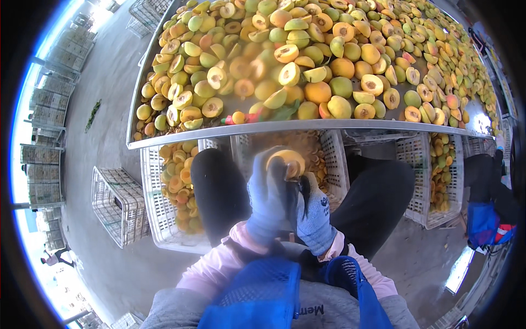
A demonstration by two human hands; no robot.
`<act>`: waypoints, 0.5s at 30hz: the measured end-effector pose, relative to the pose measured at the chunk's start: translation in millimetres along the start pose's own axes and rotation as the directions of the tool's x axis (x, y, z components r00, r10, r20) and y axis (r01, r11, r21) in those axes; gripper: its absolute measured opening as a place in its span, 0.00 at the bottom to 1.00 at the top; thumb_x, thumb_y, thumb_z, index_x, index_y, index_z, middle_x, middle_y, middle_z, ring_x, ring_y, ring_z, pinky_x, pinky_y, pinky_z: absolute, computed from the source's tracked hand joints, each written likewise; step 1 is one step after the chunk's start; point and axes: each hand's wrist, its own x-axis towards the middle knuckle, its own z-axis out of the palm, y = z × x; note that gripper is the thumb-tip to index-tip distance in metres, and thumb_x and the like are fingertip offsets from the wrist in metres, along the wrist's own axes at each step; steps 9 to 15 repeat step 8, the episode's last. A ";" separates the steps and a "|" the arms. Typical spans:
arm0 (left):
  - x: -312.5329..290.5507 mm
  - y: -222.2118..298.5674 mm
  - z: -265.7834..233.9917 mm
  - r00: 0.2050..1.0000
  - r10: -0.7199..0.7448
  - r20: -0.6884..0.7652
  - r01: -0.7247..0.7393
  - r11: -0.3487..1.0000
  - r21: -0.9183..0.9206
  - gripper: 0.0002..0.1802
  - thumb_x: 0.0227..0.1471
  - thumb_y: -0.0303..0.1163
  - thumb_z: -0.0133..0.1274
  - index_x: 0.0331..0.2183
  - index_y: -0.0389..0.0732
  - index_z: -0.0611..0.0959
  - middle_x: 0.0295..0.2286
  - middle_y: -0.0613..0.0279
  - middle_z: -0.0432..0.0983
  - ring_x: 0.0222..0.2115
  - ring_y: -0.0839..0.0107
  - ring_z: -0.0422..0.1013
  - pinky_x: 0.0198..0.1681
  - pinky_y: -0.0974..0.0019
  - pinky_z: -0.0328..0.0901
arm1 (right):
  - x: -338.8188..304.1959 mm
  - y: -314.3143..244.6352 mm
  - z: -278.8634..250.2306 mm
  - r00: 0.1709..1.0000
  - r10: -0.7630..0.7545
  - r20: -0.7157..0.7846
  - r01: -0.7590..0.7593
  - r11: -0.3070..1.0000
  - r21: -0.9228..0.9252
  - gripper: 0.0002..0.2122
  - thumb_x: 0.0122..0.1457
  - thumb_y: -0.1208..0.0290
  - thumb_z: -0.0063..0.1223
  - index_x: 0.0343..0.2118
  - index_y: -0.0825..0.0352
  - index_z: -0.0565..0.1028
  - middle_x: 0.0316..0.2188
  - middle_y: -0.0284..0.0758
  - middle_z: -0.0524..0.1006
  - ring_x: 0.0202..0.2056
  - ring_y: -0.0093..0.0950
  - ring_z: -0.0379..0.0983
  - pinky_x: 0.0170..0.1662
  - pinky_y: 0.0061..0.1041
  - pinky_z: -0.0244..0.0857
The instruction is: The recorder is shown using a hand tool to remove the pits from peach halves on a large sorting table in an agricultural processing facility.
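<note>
My left hand (266, 192), in a light blue work glove, is closed around a yellow peach (290, 162) above the crate between my knees. Motion smears both the hand and the fruit, so whether the peach is whole or halved is unclear. My right hand (316, 216), gloved alike, is closed right beside it, with its fingertips by the fruit's lower edge. Something dark shows at those fingers; I cannot tell a tool from the glove's dark palm. Many halved and whole peaches (339, 66) cover the metal-rimmed table (307, 126) in front of me.
Below the table stand a white crate of peach halves (178, 181) at left, a crate with fruit scraps (335, 164) between my knees, and another crate (419, 175) at right. An upturned-looking crate (118, 205) sits farther left. A person's dark-clothed leg (479, 175) is at far right.
</note>
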 end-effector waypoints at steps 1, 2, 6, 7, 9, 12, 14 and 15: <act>-0.4 -0.5 0.4 1.000 -0.003 0.001 0.003 1.000 0.003 0.11 0.51 0.22 0.49 0.39 0.33 0.71 0.36 0.46 0.70 0.27 0.54 0.72 0.28 0.61 0.68 | 0.1 1.0 0.4 1.000 -0.021 -0.010 0.021 1.000 0.011 0.09 0.58 0.67 0.47 0.32 0.68 0.64 0.22 0.46 0.71 0.25 0.49 0.70 0.26 0.39 0.62; -1.2 -1.0 1.1 1.000 -0.014 -0.017 0.014 1.000 -0.012 0.10 0.54 0.24 0.47 0.39 0.34 0.71 0.35 0.48 0.71 0.28 0.58 0.72 0.29 0.63 0.68 | -0.4 2.3 0.5 0.999 -0.039 -0.021 0.039 0.999 0.022 0.09 0.58 0.68 0.47 0.32 0.68 0.64 0.22 0.47 0.71 0.25 0.50 0.70 0.26 0.39 0.62; -6.3 0.0 4.1 0.922 -0.387 -0.003 0.359 0.859 -0.364 0.12 0.59 0.32 0.44 0.41 0.35 0.74 0.31 0.53 0.75 0.28 0.69 0.72 0.31 0.68 0.67 | -1.6 11.2 4.0 1.000 -0.013 -0.004 0.014 0.999 0.033 0.09 0.58 0.67 0.47 0.33 0.68 0.64 0.23 0.48 0.71 0.26 0.50 0.70 0.26 0.39 0.62; -7.1 0.3 1.7 0.965 -0.263 0.022 0.263 0.956 -0.129 0.15 0.60 0.37 0.42 0.42 0.36 0.74 0.28 0.57 0.76 0.29 0.75 0.70 0.34 0.71 0.65 | -3.7 18.3 5.3 1.000 -0.010 0.024 0.006 0.991 0.133 0.11 0.58 0.66 0.48 0.35 0.69 0.65 0.24 0.48 0.71 0.27 0.49 0.71 0.27 0.39 0.63; -9.5 -3.2 1.1 0.976 -0.215 0.036 0.218 0.970 -0.105 0.15 0.60 0.37 0.43 0.42 0.37 0.75 0.30 0.56 0.76 0.29 0.72 0.71 0.36 0.70 0.66 | -5.1 25.7 6.1 0.999 -0.009 0.050 -0.003 0.973 0.229 0.13 0.58 0.65 0.50 0.38 0.69 0.65 0.25 0.49 0.72 0.28 0.49 0.71 0.28 0.39 0.63; -9.5 -3.2 1.1 0.976 -0.215 0.036 0.218 0.970 -0.105 0.15 0.60 0.37 0.43 0.42 0.37 0.75 0.30 0.56 0.76 0.29 0.72 0.71 0.36 0.70 0.66 | -5.1 25.7 6.1 0.999 -0.009 0.050 -0.003 0.973 0.229 0.13 0.58 0.65 0.50 0.38 0.69 0.65 0.25 0.49 0.72 0.28 0.49 0.71 0.28 0.39 0.63; -9.5 -3.2 1.1 0.976 -0.215 0.036 0.218 0.970 -0.105 0.15 0.60 0.37 0.43 0.42 0.37 0.75 0.30 0.56 0.76 0.29 0.72 0.71 0.36 0.70 0.66 | -5.1 25.7 6.1 0.999 -0.009 0.050 -0.003 0.973 0.229 0.13 0.58 0.65 0.50 0.38 0.69 0.65 0.25 0.49 0.72 0.28 0.49 0.71 0.28 0.39 0.63; -9.5 -3.2 1.1 0.976 -0.215 0.036 0.218 0.970 -0.105 0.15 0.60 0.37 0.43 0.42 0.37 0.75 0.30 0.56 0.76 0.29 0.72 0.71 0.36 0.70 0.66 | -5.1 25.7 6.1 0.999 -0.009 0.050 -0.003 0.973 0.229 0.13 0.58 0.65 0.50 0.38 0.69 0.65 0.25 0.49 0.72 0.28 0.49 0.71 0.28 0.39 0.63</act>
